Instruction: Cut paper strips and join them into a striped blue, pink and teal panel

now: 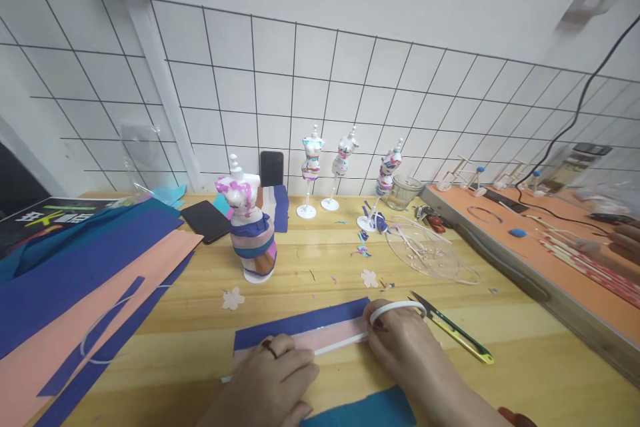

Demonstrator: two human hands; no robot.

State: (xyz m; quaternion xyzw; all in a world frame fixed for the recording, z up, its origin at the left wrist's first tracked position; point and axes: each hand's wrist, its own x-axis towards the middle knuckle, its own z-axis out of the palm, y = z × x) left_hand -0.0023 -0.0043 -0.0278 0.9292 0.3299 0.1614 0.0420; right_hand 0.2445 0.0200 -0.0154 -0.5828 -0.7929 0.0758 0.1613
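The blue paper strip (300, 325), with a pink strip on it, lies flat on the tabletop (500, 347) just before the person. The left hand (277, 373) presses down on its left end with bent fingers, apparently to keep it from sliding. The right hand (400, 340) pinches a white tape (345, 344) along the paper's edge, its slack looping over the fingers. Snips (453, 328) rest just right of that hand, within easy reach.
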